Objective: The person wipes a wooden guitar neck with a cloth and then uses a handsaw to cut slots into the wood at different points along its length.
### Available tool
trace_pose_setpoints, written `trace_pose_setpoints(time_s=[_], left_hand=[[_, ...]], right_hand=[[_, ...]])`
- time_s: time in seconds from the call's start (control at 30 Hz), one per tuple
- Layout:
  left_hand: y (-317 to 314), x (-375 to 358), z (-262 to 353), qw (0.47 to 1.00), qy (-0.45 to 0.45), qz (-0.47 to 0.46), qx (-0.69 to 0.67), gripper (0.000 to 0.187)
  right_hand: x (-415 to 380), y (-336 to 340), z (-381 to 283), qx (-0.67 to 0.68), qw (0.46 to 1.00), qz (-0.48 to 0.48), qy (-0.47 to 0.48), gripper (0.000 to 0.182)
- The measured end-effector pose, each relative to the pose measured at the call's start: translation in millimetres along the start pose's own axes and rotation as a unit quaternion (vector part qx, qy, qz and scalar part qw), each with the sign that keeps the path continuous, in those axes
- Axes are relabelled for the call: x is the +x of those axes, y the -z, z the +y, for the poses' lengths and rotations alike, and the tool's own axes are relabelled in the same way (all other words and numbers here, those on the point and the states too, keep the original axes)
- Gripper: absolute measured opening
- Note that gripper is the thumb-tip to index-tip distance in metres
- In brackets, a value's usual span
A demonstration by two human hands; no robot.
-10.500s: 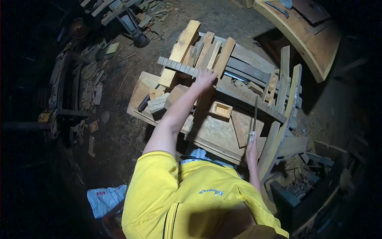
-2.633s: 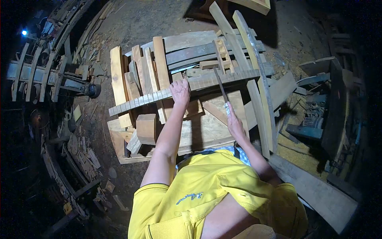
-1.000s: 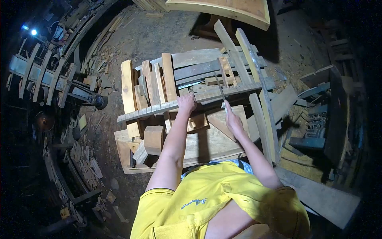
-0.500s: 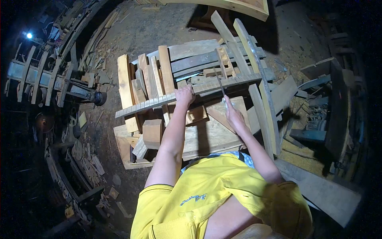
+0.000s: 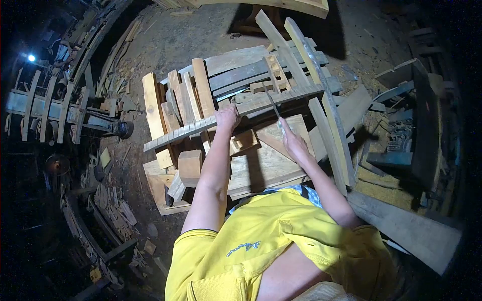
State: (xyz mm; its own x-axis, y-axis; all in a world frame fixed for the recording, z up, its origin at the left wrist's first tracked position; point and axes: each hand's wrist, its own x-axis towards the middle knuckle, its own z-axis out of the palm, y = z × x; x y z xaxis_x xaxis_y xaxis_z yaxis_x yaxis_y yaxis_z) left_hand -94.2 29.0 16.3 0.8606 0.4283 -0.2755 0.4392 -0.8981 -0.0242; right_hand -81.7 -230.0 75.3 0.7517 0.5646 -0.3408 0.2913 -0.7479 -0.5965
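My left hand point(image 5: 228, 117) is closed over a long wooden strip point(image 5: 188, 129), which slants across the stacked boards. Evenly spaced cut marks run along the strip's left part. In my right hand point(image 5: 295, 144) is a hand tool with a long, narrow dark blade point(image 5: 271, 102) and a pale handle. Its blade crosses the strip to the right of my left hand, pointing away from me. Whether this is a file or a narrow saw I cannot make out. The strip's right end meets a long upright-lying beam point(image 5: 321, 85).
Several loose boards point(image 5: 202, 90) lie beneath the strip. A wooden block point(image 5: 190, 168) stands near my left forearm, on a broad panel point(image 5: 266, 165). To the right are a dark cabinet-like frame point(image 5: 426, 125) and a wide plank point(image 5: 406, 226). Offcuts point(image 5: 108, 200) litter the floor at left.
The whole view has shifted slightly, with the bench appearing a little further left. The tool's blade has moved slightly along its length towards me. Both hands keep their grip.
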Motion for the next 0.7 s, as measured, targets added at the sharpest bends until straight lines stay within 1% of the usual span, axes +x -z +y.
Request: trace_pose_setpoints(time_s=[0.03, 0.1, 0.13, 0.2, 0.33, 0.4, 0.5, 0.53, 0.6, 0.63, 0.7], left_hand=[[-0.3, 0.4, -0.7, 1.0, 0.002, 0.003, -0.015, 0.025], [-1.8, 1.9, -0.1, 1.0, 0.0, 0.008, -0.029, 0.024], [-2.4, 1.2, 0.5, 0.999, 0.003, 0.015, -0.031, 0.024], [-2.3, 2.9, -0.7, 0.999, 0.006, 0.025, -0.031, 0.024], [-5.3, 1.2, -0.8, 0.999, 0.005, 0.035, -0.038, 0.023], [-5.9, -1.3, -2.1, 0.998, 0.004, 0.045, -0.042, 0.022], [-6.9, -0.7, -1.7, 0.997, 0.003, 0.064, -0.031, 0.02], [-8.6, 1.0, -2.9, 0.997, 0.006, 0.067, -0.03, 0.02], [-9.6, 2.1, -3.1, 0.997, 0.006, 0.068, -0.045, 0.019], [-3.8, -2.5, -1.5, 0.997, -0.003, 0.069, -0.04, 0.019], [-5.0, -2.4, -1.0, 0.998, -0.002, 0.065, -0.025, 0.019]], right_hand=[[11.5, -2.9, 2.6, 0.001, 1.0, 0.002, -0.001, 0.055], [38.5, -13.6, 10.6, -0.003, 0.997, 0.061, 0.047, 0.054], [44.8, -13.0, 8.4, -0.002, 0.997, 0.063, 0.047, 0.054], [55.1, -13.2, 3.6, -0.021, 0.999, 0.034, 0.014, 0.055], [25.8, -14.1, 10.4, -0.039, 0.997, 0.052, 0.037, 0.056], [1.5, -8.0, 13.1, -0.043, 0.999, -0.008, -0.018, 0.057], [-9.0, -2.2, 10.7, -0.018, 1.0, -0.008, -0.005, 0.058], [-1.7, -3.3, 8.8, -0.018, 1.0, -0.006, -0.001, 0.058], [25.6, -7.9, 5.6, -0.016, 0.998, 0.039, 0.036, 0.057], [43.2, -11.7, 5.2, -0.015, 0.998, 0.042, 0.037, 0.057], [73.5, -17.6, 3.1, -0.019, 0.999, 0.048, 0.007, 0.056]])
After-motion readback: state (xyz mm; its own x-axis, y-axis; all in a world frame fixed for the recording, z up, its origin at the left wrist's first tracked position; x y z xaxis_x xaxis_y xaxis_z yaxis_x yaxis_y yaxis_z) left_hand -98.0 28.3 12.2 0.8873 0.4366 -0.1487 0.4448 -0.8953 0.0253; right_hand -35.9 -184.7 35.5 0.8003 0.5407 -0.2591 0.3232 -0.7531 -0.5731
